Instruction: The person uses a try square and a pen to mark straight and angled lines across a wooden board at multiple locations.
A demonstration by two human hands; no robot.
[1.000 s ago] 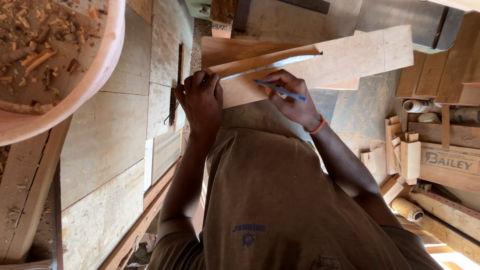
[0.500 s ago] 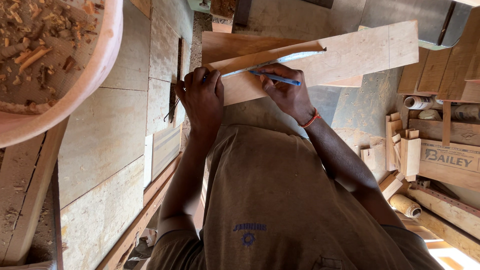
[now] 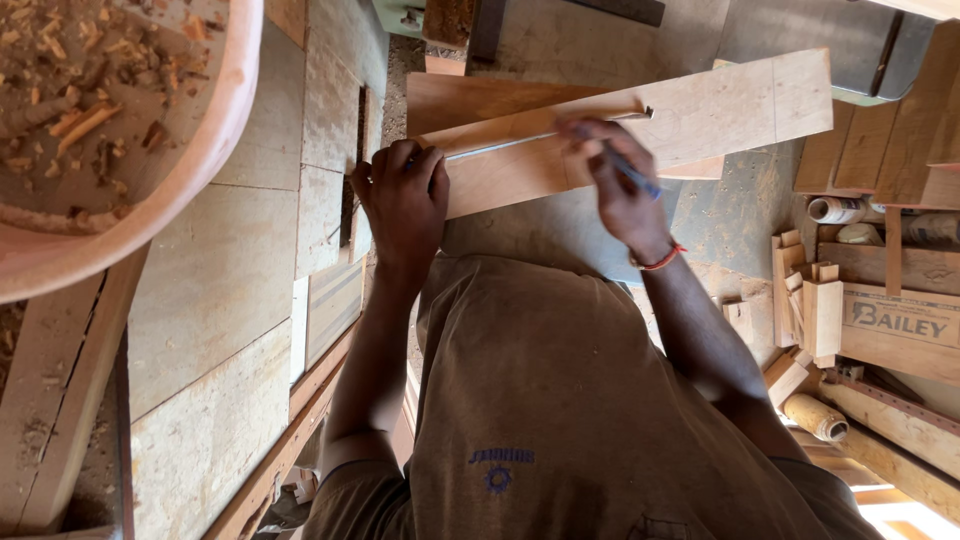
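Head view, read left to right. At the upper left corner a pink basin (image 3: 215, 150) of wood chips overhangs the plywood bench top (image 3: 200, 290). Toward the middle, the left hand (image 3: 402, 200) lies flat, fingers spread and pressing down, on the near left end of a long wooden board (image 3: 720, 105), pinning the end of a thin metal ruler (image 3: 500, 147) that runs along the board's length. Farther right, the right hand (image 3: 620, 185), fingers closed in a writing grip around a blue pen (image 3: 635, 178), meets the board near the ruler's far end; the hand is blurred, so the tip's contact cannot be told. The board projects past the bench's far edge, over the floor. Likely faults: the ruler, held at one end only, may pivot under the pen's side pressure and skew the line; the unsupported right end of the board may tip. Wood offcuts (image 3: 810, 305) lie at the right.
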